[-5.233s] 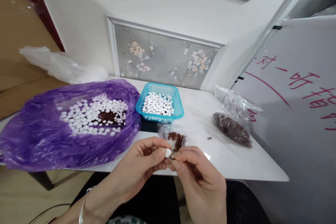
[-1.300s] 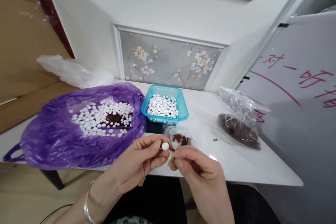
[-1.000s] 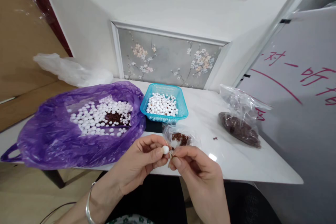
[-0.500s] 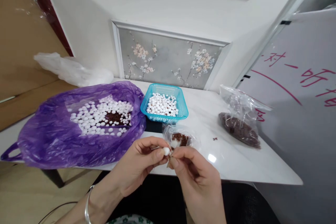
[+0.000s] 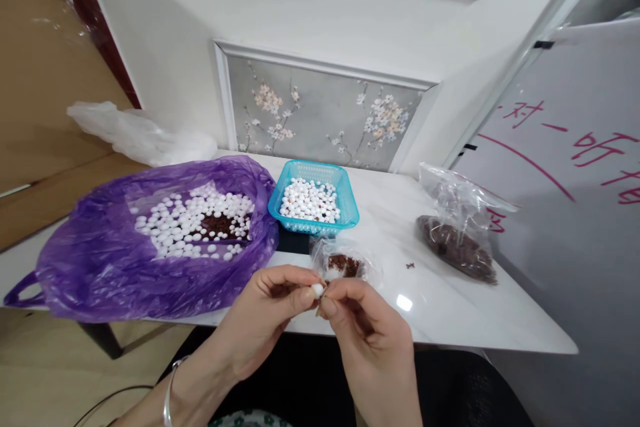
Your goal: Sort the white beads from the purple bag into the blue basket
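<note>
Head view: left hand (image 5: 265, 320) pinches one white bead (image 5: 317, 290) at the near edge of the surface (image 5: 450, 320); right hand (image 5: 367, 330) pinches a tiny dark piece against it, too small to make out. Just beyond, one small clear bag (image 5: 343, 265). Far: one blue basket (image 5: 350, 203) of beads. Left: purple bag (image 5: 100, 267), handle cut off. Right: one clear bag (image 5: 457, 233) of brown bits.

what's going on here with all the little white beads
A person sits at a white table, working close over its near edge. The left hand pinches a single white bead at its fingertips, and the right hand meets it with something small and thin pinched against the bead. Behind them lie a purple bag of white beads, a blue basket of more, and two clear bags of small brown pieces.
</note>
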{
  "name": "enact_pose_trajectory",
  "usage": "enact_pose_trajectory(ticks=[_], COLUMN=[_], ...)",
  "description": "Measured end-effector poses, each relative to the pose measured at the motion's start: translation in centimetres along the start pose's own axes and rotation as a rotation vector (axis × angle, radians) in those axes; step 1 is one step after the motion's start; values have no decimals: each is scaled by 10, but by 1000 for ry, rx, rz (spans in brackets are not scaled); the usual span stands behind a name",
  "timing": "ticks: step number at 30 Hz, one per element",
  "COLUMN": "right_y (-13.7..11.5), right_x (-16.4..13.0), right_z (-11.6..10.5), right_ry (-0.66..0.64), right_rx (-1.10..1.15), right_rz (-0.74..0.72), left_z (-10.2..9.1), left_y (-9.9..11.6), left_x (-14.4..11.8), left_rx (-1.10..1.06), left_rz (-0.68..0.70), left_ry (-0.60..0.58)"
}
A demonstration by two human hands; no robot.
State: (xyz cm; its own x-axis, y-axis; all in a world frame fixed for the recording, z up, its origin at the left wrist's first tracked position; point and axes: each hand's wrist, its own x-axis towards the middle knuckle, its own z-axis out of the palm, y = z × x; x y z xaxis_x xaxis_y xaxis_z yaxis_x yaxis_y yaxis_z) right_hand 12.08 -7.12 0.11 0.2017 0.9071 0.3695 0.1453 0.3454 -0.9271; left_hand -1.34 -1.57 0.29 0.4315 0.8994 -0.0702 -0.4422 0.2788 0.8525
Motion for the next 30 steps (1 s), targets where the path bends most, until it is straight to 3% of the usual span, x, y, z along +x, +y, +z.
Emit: enact_pose_trajectory(ticks=[8,16,21,26,30], right_y=[8,8,12,13,13], right_x=[2,7,3,2,3], right_z=[0,-4,-7,-18,-34], right_ry=[-14,4,-27,31,106], right_rx=[49,134,79,-14,-112], right_rz=[104,120,94,81,79], left_z=[-1,-2,-2,-3,-6], left_y=[-4,-6,-3,-4,-8], left_x=[0,-1,-2,-3,-1], left_rx=[69,-91,-75,-41,-7], left_rz=[6,-77,-21,-32,-20], left_ry=[75,21,-48,61,84])
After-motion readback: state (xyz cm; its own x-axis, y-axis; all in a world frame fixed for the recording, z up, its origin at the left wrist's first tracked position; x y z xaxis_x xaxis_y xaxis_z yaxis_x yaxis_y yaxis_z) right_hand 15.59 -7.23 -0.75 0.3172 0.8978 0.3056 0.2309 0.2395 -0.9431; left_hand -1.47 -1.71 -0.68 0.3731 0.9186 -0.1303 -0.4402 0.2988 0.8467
